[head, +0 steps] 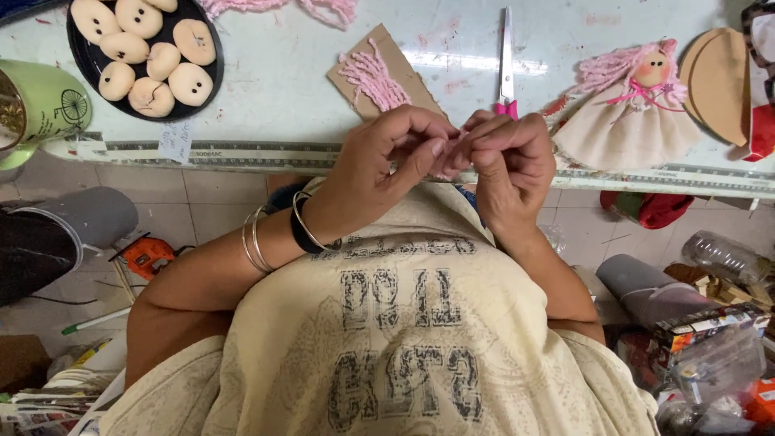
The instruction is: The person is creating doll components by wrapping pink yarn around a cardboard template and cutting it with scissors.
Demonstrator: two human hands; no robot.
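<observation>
Tabletop [282,73]: yarn [449,153] between grips (pinched)

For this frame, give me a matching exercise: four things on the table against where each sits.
Things:
1. black tray of beige stuffed heads
2. scissors
3. doll with pink hair
4. cardboard piece wound with pink yarn

Places:
A. far right of the table
B. top left corner
C. just beyond the left hand
D. just beyond the right hand

Pairs: 1-B, 2-D, 3-A, 4-C

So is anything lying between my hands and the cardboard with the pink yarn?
Nothing visible: the left hand and right hand meet just below the cardboard and its pink yarn; bare table between.
</observation>
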